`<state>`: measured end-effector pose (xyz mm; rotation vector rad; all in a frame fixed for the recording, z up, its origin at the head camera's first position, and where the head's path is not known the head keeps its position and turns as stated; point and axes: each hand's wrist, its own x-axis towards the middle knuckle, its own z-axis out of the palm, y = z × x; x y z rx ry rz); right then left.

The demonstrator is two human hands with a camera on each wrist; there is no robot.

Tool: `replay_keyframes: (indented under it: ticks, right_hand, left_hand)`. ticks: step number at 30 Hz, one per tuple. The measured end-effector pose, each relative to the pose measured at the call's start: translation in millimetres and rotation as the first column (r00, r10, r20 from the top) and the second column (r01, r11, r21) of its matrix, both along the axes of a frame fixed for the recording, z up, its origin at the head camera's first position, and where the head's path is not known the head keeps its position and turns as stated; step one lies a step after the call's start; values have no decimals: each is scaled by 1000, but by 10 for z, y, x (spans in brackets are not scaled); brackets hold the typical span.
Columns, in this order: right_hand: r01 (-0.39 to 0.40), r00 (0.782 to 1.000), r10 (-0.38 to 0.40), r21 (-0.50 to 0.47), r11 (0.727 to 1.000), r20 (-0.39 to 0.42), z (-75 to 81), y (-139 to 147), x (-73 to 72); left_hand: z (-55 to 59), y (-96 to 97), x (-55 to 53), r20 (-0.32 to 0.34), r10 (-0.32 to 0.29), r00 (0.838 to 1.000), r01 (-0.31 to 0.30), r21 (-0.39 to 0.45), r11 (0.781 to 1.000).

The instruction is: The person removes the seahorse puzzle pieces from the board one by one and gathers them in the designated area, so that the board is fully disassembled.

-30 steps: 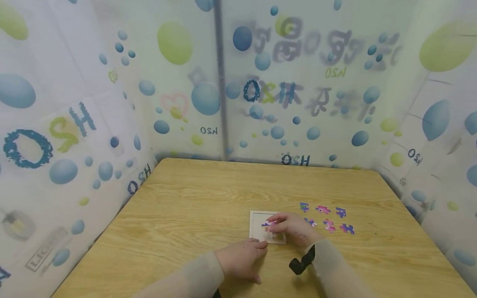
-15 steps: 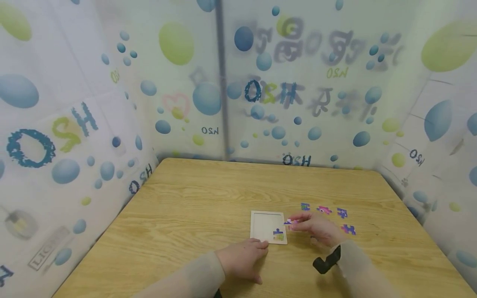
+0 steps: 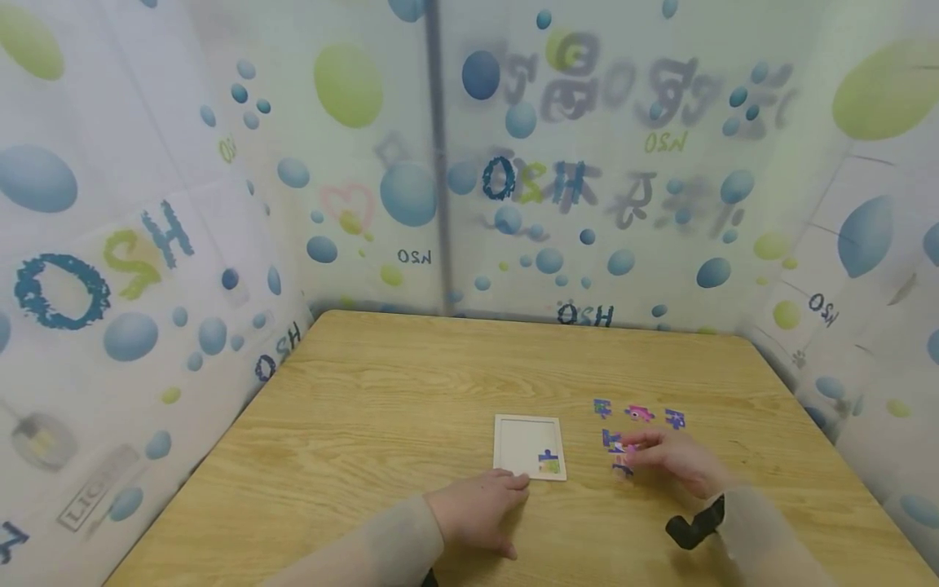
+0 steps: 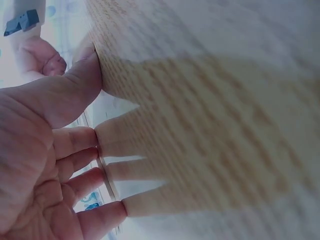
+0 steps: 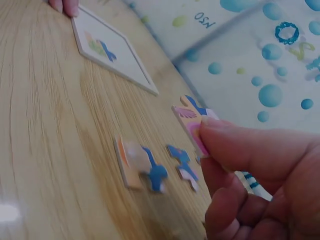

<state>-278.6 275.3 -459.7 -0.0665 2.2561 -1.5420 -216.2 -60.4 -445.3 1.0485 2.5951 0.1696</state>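
A shallow pale puzzle tray (image 3: 513, 448) lies on the table with one blue, green and yellow puzzle piece (image 3: 548, 464) in its near right corner. My left hand (image 3: 477, 509) rests on the table, fingers extended, fingertips at the tray's near edge. Right of the tray, my right hand (image 3: 678, 461) pinches a pink and blue puzzle piece (image 5: 187, 120) between thumb and fingers, raised above the table in the right wrist view. Below it lie an orange, white and blue piece (image 5: 131, 165) and a blue and white piece (image 5: 182, 165). My right hand hides part of the pieces there.
Behind the right hand, a row holds a blue and green piece (image 3: 602, 408), a pink piece with an eye (image 3: 639, 413) and a purple piece (image 3: 674, 418). The wooden table (image 3: 381, 383) ends at curtains (image 3: 367, 163) printed with bubbles on three sides.
My right hand has moved right, carrying the pink piece out of the tray and over to the loose pieces. The corner piece in the tray came into view. My left hand has stayed put.
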Motion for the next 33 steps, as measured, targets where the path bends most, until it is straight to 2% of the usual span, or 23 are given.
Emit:
replay_keyframes:
  ticks: [5,10,15,18,23,27,33]
  right_hand:
    - [-36,999,36,16,999,2,19,190,34]
    - [-32,999,30,81,996,19,37,344,78]
    - [-73,997,75,112,991,-13,-5,436,111]
    - [-46,998,51,177,983,-26,-16,439,120]
    - [8,1000,0,308,951,-27,22,387,130]
    - [27,999,-17,323,946,-33,49,365,144]
    - [29,998,-13,300,953,-54,46,358,156]
  left_hand:
    - [2,6,5,-27,-11,1000,11,-13,1000]
    - [14,12,6,-30,-11,999,11,-18,1000]
    - [20,17,1,-21,-12,1000,12,-22,1000]
    - [18,17,-5,-9,-6,1000,5,-19,1000]
    - [19,15,-10,7,3,1000,-3,-18,1000]
    - [21,16,-8,7,6,1000,-6,-21,1000]
    - [15,22,-6,1,6,1000,-6,-21,1000]
